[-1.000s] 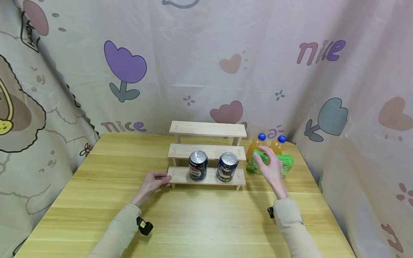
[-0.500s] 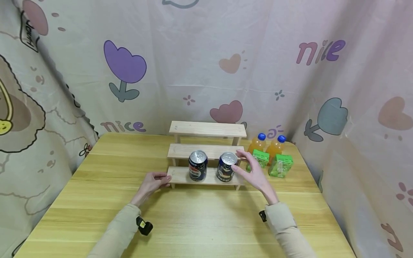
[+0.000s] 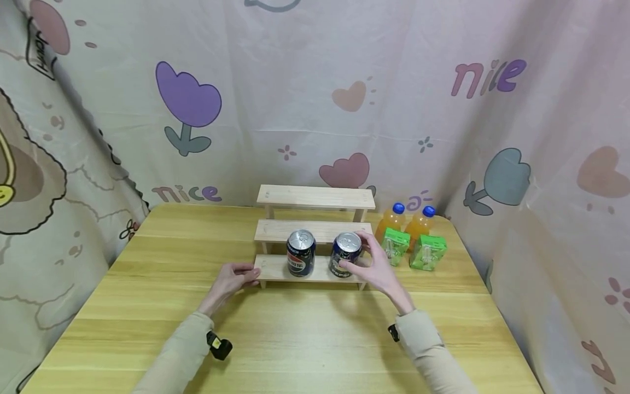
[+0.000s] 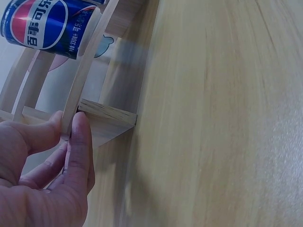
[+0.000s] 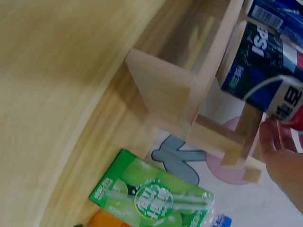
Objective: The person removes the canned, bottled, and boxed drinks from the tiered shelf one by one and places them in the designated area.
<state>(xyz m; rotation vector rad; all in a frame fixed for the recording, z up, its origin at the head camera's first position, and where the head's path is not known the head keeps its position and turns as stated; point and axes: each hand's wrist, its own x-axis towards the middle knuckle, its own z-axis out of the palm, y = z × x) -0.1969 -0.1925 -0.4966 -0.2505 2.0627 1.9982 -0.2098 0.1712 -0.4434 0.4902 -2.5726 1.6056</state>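
Note:
A three-step wooden display rack [image 3: 315,197] stands at the middle of the table. My left hand [image 3: 231,282] pinches the left end of its lowest step, thumb above and fingers below, as the left wrist view [image 4: 57,175] also shows. Two dark blue Pepsi cans stand upright on that step: the left can [image 3: 301,254] is untouched. My right hand [image 3: 376,268] holds the right can [image 3: 343,254], thumb at its front and fingers round its right side. In the right wrist view this can [image 5: 265,71] still sits on the step, its far side partly hidden.
Right of the rack stand two green juice boxes, one nearer the rack [image 3: 395,246] and one farther right [image 3: 428,253]. Two orange drink bottles with blue caps, a left one [image 3: 391,220] and a right one [image 3: 419,224], stand behind them. A patterned curtain [image 3: 285,109] hangs behind the table.
My right hand has moved left from over the green juice boxes to the right can and closed round it. My left hand stays on the rack's lowest step.

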